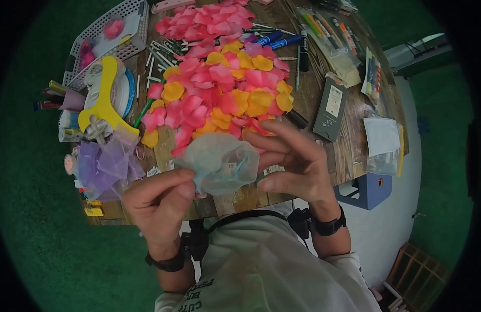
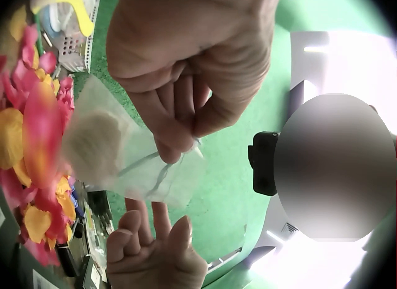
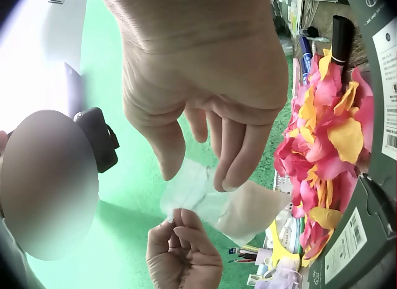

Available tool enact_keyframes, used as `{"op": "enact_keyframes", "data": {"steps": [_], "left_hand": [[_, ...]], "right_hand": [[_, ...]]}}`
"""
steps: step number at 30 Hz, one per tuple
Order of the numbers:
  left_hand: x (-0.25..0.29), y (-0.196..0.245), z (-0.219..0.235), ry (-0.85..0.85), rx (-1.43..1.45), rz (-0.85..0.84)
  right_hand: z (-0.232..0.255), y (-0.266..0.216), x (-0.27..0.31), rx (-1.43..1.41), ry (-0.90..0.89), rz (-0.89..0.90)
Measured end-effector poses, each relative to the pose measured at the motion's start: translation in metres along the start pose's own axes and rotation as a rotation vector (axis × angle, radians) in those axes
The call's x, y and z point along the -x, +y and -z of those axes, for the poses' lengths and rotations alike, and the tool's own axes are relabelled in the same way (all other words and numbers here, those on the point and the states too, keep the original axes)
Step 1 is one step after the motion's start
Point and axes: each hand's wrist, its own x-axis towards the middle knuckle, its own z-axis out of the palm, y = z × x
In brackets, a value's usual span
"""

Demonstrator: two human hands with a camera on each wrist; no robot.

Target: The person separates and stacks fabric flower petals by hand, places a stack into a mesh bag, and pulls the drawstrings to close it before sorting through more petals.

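Note:
A pale blue sheer drawstring pouch (image 1: 219, 164) is held up over the near edge of the table. My left hand (image 1: 160, 203) pinches its corded end between thumb and fingers, and the twisted cord (image 2: 160, 174) shows through the thin fabric in the left wrist view. Something pale and rounded shows within the pouch's far end (image 2: 96, 140). My right hand (image 1: 297, 164) is at the pouch's other side, thumb and fingers spread apart with the fingertips right at the fabric. From the right wrist view, the right thumb (image 3: 167, 155) stands away from the fingers.
Pink and yellow petals (image 1: 214, 99) lie heaped across the table (image 1: 355, 140). On the left are purple sheer pouches (image 1: 108, 164), a yellow plastic piece (image 1: 102, 99) and a white basket (image 1: 134, 36). A dark box (image 1: 330, 109), markers (image 1: 284, 41) and bagged pens (image 1: 329, 39) lie right.

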Motion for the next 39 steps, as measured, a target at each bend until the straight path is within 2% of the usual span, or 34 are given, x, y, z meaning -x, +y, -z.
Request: {"op": "enact_keyframes", "data": {"steps": [4, 7, 9, 13, 15, 19, 21, 25, 27, 28, 30, 34, 36, 37, 39], "left_hand": [[-0.001, -0.004, -0.004, -0.036, -0.007, 0.005], [0.000, -0.008, -0.009, -0.054, 0.043, 0.016], [0.003, -0.011, -0.007, -0.090, 0.012, 0.088], [-0.001, -0.009, -0.014, -0.037, 0.008, 0.143], [-0.003, -0.011, -0.017, 0.106, 0.081, 0.187], [-0.007, -0.018, -0.013, 0.121, 0.099, 0.195], [-0.010, -0.021, -0.010, 0.103, 0.212, 0.188], [-0.015, -0.022, -0.009, 0.094, 0.314, 0.180], [-0.017, -0.020, -0.008, 0.135, 0.464, 0.217], [-0.018, -0.021, -0.007, 0.132, 0.461, 0.212], [-0.019, -0.024, -0.005, 0.181, 0.665, 0.253], [-0.017, -0.023, -0.008, 0.173, 0.572, 0.227], [-0.013, -0.029, 0.001, 0.048, 0.318, 0.150], [-0.013, -0.029, 0.002, 0.051, 0.317, 0.152], [-0.016, -0.024, -0.001, 0.030, 0.105, 0.117]], "right_hand": [[-0.004, -0.003, -0.001, 0.095, 0.012, -0.087], [-0.004, -0.005, -0.003, 0.223, 0.007, 0.005], [-0.001, -0.004, -0.003, 0.461, -0.017, 0.029], [-0.006, -0.010, -0.007, 0.479, 0.075, 0.049], [-0.006, -0.004, -0.007, 0.185, 0.190, -0.010], [-0.005, -0.008, -0.010, 0.046, 0.189, -0.031], [-0.008, -0.009, -0.012, -0.093, 0.237, -0.054], [-0.012, -0.015, -0.020, -0.182, 0.263, -0.100], [-0.018, -0.015, -0.022, -0.291, 0.248, -0.035], [-0.018, -0.016, -0.024, -0.293, 0.245, -0.030], [-0.019, -0.018, -0.027, -0.356, 0.245, -0.044], [-0.023, -0.024, -0.030, -0.247, 0.208, -0.058], [-0.025, -0.024, -0.031, -0.235, 0.241, -0.051], [-0.025, -0.023, -0.031, -0.236, 0.240, -0.053], [-0.025, -0.020, -0.030, -0.020, 0.294, 0.037]]}}
